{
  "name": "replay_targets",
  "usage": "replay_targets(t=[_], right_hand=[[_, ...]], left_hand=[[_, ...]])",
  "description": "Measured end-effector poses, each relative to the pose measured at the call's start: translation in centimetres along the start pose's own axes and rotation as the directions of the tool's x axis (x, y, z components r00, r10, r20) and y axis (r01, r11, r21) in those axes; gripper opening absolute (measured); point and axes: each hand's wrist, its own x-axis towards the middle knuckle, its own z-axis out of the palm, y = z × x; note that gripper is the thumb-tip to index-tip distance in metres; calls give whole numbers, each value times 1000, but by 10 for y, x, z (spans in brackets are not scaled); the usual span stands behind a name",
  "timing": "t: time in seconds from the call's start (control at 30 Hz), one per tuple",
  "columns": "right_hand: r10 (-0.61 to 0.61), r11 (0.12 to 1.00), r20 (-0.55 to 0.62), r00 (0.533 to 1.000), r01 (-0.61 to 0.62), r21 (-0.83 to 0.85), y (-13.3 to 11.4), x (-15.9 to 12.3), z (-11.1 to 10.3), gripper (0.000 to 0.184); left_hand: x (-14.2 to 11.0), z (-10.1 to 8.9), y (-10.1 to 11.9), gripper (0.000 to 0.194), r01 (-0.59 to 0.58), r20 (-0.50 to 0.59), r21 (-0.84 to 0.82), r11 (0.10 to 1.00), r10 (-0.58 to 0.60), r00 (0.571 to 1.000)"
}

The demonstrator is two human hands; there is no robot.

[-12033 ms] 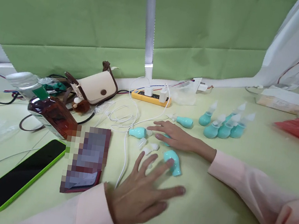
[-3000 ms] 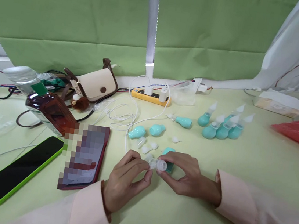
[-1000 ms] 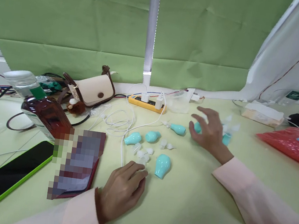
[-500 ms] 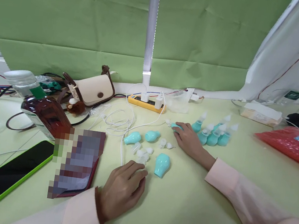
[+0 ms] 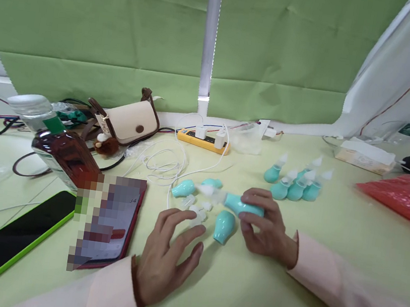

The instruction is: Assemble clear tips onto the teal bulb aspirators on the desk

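Observation:
My right hand [image 5: 262, 222] is closed on a teal nasal aspirator [image 5: 245, 206], held tilted above the table with its clear, pointed tip toward the left. My left hand [image 5: 171, 253] is open, fingers apart and curved, beside a small cluster of clear plastic pieces [image 5: 199, 215]. One loose teal bulb [image 5: 224, 226] lies between my hands. Behind the clear pieces lie two more bulbs, a left one [image 5: 183, 188] and a right one [image 5: 211, 183], the latter partly hidden. Several aspirators with tips [image 5: 296, 190] stand upright at the right.
A phone in a red case [image 5: 129, 219], a green-edged phone [image 5: 11, 240] and a bottle of dark liquid [image 5: 69, 157] are at the left. Farther back are a cream handbag [image 5: 133, 123], a yellow power strip [image 5: 187, 140] and white cables [image 5: 161, 167]. A red package [image 5: 404, 199] lies right.
My right hand has lifted the aspirator off the table and brought it nearer and slightly left. My left hand's fingers have spread apart.

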Motion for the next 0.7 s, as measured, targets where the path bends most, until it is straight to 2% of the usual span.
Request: replay_targets(t=[0.07, 0.1, 0.2, 0.3, 0.43, 0.57, 0.7], right_hand=[[-49, 994, 57, 997, 42, 105, -11, 2, 0, 22], [-72, 987, 75, 995, 60, 151, -16, 3, 0, 21], [-144, 966, 79, 986, 123, 229, -27, 3, 1, 18], [-192, 955, 53, 980, 174, 242, -34, 0, 4, 17], [-125, 956, 50, 991, 107, 273, -39, -3, 7, 17], [-41, 978, 159, 986, 7, 209, -44, -2, 3, 20], [-5, 995, 246, 969, -20, 101, -46, -6, 2, 17]], left_hand=[[1, 0, 0, 29, -23, -65, 77, 997, 28, 998], [1, 1, 0, 33, -40, -64, 101, 994, 46, 997], [1, 3, -3, 44, -86, 65, 120, 989, 79, 995], [0, 3, -4, 38, -93, 200, 134, 987, 65, 978], [-2, 3, -3, 12, -138, 271, 134, 981, 97, 958], [-3, 3, 0, 16, -217, 325, 133, 967, 165, 931], [-3, 5, 2, 10, -247, 345, 170, 954, 177, 922]])
